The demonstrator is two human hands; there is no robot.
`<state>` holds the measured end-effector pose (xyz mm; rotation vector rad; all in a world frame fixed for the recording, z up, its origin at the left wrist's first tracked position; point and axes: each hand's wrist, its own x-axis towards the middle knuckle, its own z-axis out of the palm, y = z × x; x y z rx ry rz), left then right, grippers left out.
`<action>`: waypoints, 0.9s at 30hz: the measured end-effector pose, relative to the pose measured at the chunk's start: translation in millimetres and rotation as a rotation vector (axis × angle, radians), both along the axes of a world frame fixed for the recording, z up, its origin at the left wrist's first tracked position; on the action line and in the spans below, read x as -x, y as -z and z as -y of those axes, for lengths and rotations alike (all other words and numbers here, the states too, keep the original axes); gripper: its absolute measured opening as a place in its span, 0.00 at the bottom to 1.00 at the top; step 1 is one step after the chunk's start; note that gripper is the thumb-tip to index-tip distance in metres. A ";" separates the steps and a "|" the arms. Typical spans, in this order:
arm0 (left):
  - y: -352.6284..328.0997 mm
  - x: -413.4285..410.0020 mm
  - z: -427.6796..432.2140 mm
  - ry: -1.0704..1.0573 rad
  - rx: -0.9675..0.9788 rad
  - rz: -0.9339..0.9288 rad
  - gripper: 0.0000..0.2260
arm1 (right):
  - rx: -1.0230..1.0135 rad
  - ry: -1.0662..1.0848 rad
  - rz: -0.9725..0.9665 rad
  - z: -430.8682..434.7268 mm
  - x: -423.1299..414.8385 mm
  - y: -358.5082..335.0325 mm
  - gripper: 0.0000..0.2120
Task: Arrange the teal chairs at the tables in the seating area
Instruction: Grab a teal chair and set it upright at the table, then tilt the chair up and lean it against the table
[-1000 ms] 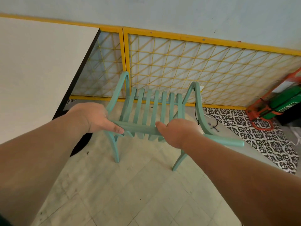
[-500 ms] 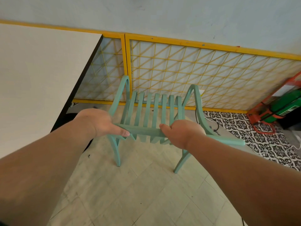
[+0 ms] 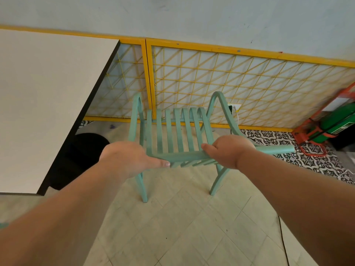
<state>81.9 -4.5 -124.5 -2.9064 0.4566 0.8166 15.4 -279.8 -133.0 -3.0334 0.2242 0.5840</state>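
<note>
A teal slatted armchair (image 3: 173,129) stands on the pale tiled floor in front of me, its seat pointing toward the wall. My left hand (image 3: 125,158) grips the left end of its top back rail, thumb lying along the rail. My right hand (image 3: 228,150) grips the right end of the same rail, fingers curled over it. A white table (image 3: 48,96) with a dark edge fills the left of the view, just left of the chair. The chair's front legs are hidden behind the seat.
A yellow lattice fence (image 3: 230,83) runs along the wall behind the chair. The table's black round base (image 3: 80,158) sits on the floor beside the chair's left leg. A green cylinder in an orange stand (image 3: 330,125) stands at far right on patterned tiles (image 3: 307,158).
Both hands keep their hold on the back rail. The chair and hands sit lower and more central in view, and more of the table's near corner shows at left.
</note>
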 end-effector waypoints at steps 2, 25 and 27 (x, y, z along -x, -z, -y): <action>0.9 9.6 8.0 -0.012 -0.004 -0.006 0.50 | 0.018 -0.030 0.009 11.3 -0.5 -0.6 0.37; 3.4 22.7 24.2 0.203 0.192 -0.017 0.07 | -0.057 -0.239 0.004 -52.0 5.1 -11.7 0.40; 2.9 22.6 25.4 0.197 0.171 -0.033 0.05 | -0.043 -0.219 0.024 -85.3 0.2 -4.9 0.38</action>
